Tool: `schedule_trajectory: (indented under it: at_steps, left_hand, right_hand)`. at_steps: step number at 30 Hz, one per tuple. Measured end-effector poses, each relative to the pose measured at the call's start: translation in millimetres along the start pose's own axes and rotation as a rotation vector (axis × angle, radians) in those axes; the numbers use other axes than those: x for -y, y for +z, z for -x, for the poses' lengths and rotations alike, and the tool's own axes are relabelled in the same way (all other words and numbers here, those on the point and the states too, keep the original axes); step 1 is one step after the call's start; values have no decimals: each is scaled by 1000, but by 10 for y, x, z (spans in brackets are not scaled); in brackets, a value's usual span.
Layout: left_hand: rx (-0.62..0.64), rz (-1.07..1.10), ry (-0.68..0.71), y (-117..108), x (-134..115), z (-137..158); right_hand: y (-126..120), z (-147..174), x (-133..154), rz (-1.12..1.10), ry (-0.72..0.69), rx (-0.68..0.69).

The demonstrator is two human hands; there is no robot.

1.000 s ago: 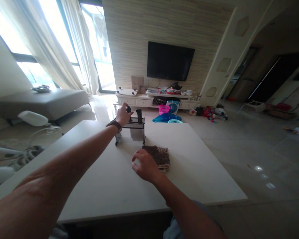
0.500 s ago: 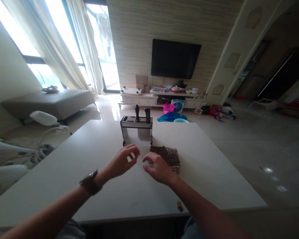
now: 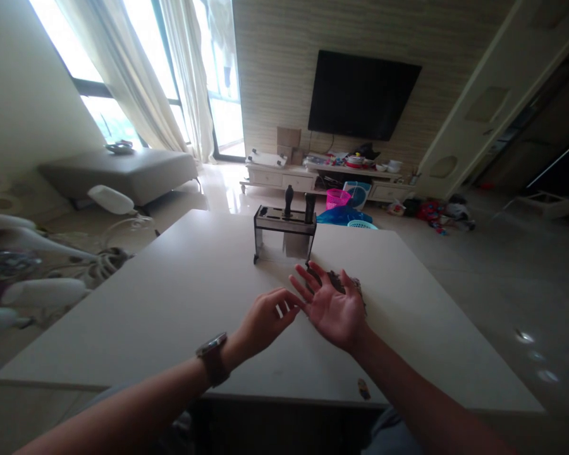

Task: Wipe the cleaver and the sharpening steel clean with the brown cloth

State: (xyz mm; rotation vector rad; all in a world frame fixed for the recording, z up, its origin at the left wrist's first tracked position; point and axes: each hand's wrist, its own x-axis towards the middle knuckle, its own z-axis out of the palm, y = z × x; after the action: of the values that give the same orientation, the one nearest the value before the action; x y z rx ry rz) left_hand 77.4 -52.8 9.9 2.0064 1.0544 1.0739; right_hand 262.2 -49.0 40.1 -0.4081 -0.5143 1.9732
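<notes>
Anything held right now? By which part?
Nothing visibly held: the right hand is open, palm showing; the left hand is curled, with nothing seen inside.

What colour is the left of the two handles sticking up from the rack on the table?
Black; the left handle shows best in the head view.

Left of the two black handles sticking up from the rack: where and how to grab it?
I'd wrap the upper part of the left handle, coming from above and slightly from the left. It stands upright above the rack, and the right handle is close beside it, likely leaving less finger room on that side.
</notes>
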Motion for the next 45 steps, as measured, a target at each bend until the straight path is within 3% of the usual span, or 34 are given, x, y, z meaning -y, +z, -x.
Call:
schedule_trajectory:
  at_steps: [10,18,38,45]
  left_hand:
    - [-60,135,9,-1,-46,30]
    - [-54,168,34,4,-39,57]
    - [9,163,17,-39,-62,52]
    - [14,21,62,-49,-66,77]
  right_hand:
    - [140,85,-126,207,-16,29]
    - [162,99,-198,167,-15,11]
    - [150,105,-238,262,-19,-7]
    - [145,93,-276,214,-71,-61]
